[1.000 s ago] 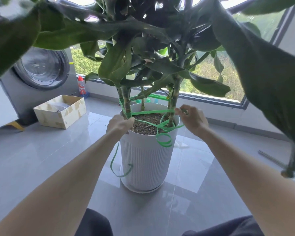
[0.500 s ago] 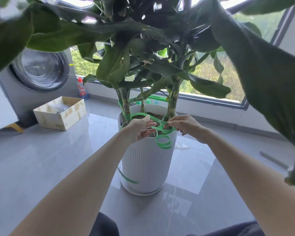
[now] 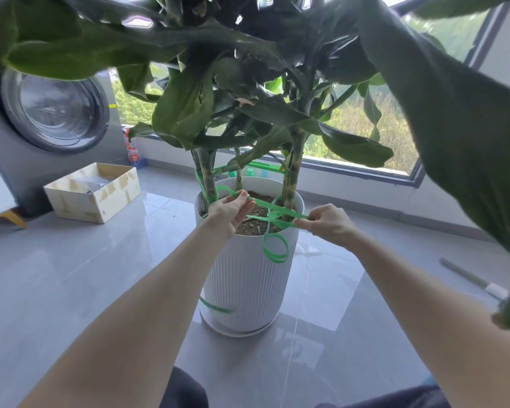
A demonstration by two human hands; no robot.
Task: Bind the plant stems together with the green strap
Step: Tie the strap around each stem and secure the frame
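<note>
A tall leafy plant grows from a white ribbed pot [image 3: 242, 278] on the grey floor. Its left stem [image 3: 206, 175] and right stem [image 3: 293, 172] rise from the soil, with a thinner stem between them at the back. The green strap [image 3: 273, 214] wraps round the stems, crosses above the soil, and a loop hangs over the pot's front rim. My left hand [image 3: 230, 209] pinches the strap near the left stem. My right hand [image 3: 326, 223] pinches the crossed strap at the pot's right rim. A loose strap end trails low on the pot's left side.
A washing machine [image 3: 50, 122] stands at the back left, with an open cardboard box [image 3: 100, 198] and a red bottle [image 3: 133, 151] in front. The window sill runs behind the pot. A metal rod [image 3: 468, 276] lies on the floor at right. Large leaves hang close overhead.
Both hands came in over the soil, then drew apart pulling the strap taut across the pot. The loose end at the pot's left side has risen off the floor.
</note>
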